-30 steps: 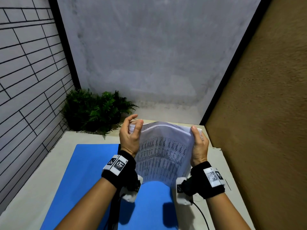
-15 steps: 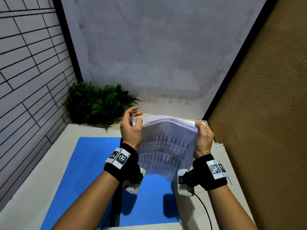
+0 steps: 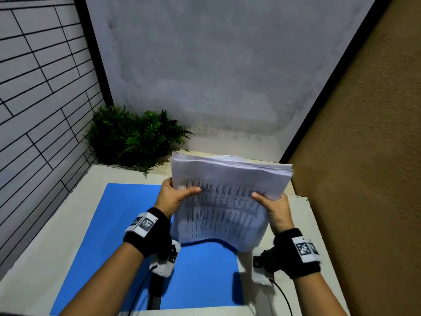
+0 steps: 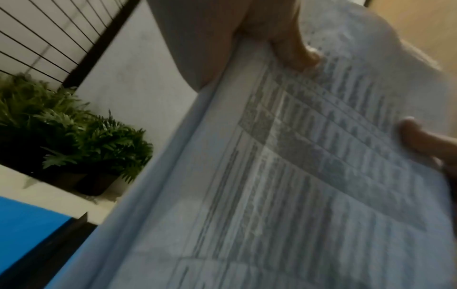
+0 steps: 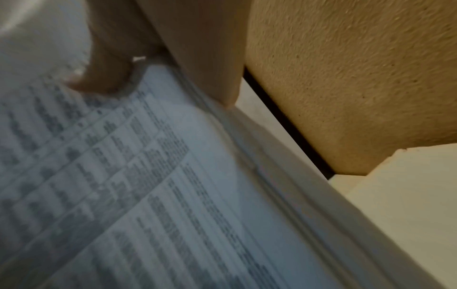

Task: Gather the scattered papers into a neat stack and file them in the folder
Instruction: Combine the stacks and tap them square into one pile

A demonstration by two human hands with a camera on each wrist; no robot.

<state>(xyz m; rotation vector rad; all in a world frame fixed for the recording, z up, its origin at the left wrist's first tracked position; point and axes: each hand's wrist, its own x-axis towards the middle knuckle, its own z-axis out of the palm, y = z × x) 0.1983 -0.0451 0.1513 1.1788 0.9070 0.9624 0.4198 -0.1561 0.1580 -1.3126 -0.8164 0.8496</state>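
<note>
My left hand (image 3: 173,199) and right hand (image 3: 276,209) have slid from the top corners down to the side edges of the papers (image 3: 224,201), thumbs pinching, stack upright above the blue folder (image 3: 127,224); squaring appears finished, filing remains.

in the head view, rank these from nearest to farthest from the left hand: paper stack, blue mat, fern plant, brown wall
1. paper stack: gripped by the left hand at its left edge.
2. blue mat: on the table just below and left of the hand.
3. fern plant: back left corner, beyond the mat.
4. brown wall: far right, past the right hand.
</note>
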